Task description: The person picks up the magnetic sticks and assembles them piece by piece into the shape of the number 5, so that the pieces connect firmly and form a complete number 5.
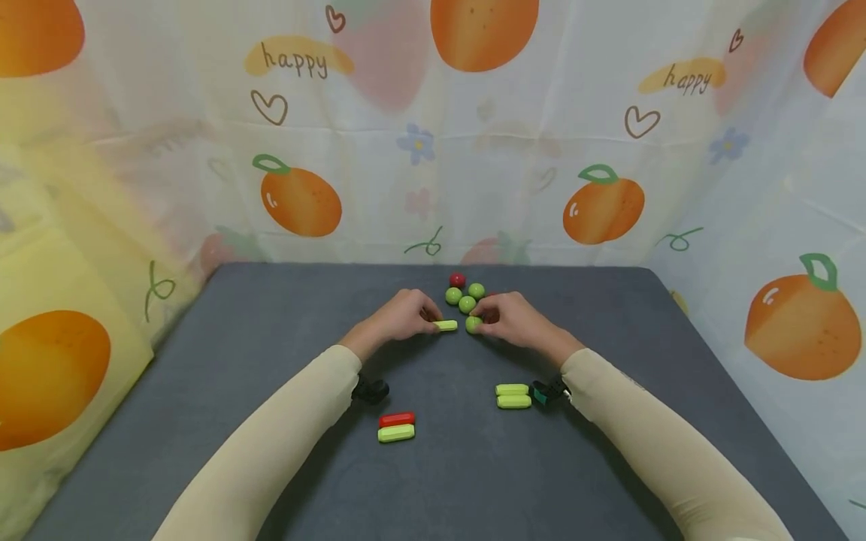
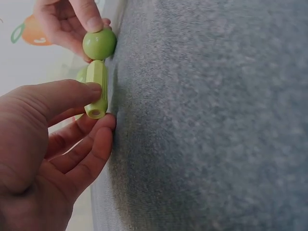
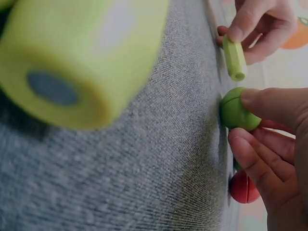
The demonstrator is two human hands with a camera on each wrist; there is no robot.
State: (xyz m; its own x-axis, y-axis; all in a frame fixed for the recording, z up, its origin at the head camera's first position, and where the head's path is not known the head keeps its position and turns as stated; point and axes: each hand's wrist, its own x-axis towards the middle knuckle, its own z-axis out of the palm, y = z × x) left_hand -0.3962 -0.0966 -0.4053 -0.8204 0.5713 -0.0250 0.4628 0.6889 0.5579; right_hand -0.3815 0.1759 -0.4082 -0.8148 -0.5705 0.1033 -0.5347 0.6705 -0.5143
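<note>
My left hand (image 1: 406, 317) pinches a green cylinder bead (image 1: 446, 325) lying on the grey table (image 1: 271, 361); in the left wrist view its thumb and fingers close on the cylinder bead (image 2: 96, 89). My right hand (image 1: 509, 318) pinches a green ball bead (image 1: 473, 324) just right of that cylinder, also seen as the ball bead (image 3: 235, 109). Behind the hands sit three green balls (image 1: 467, 303) and a red ball (image 1: 457, 279). Another red ball (image 3: 244, 186) lies under my right fingers.
A red cylinder (image 1: 396, 418) and a green cylinder (image 1: 395, 433) lie near my left forearm. Two green cylinders (image 1: 513, 395) lie by my right wrist; one fills the right wrist view (image 3: 77, 53). A fruit-print curtain (image 1: 433, 150) surrounds the table.
</note>
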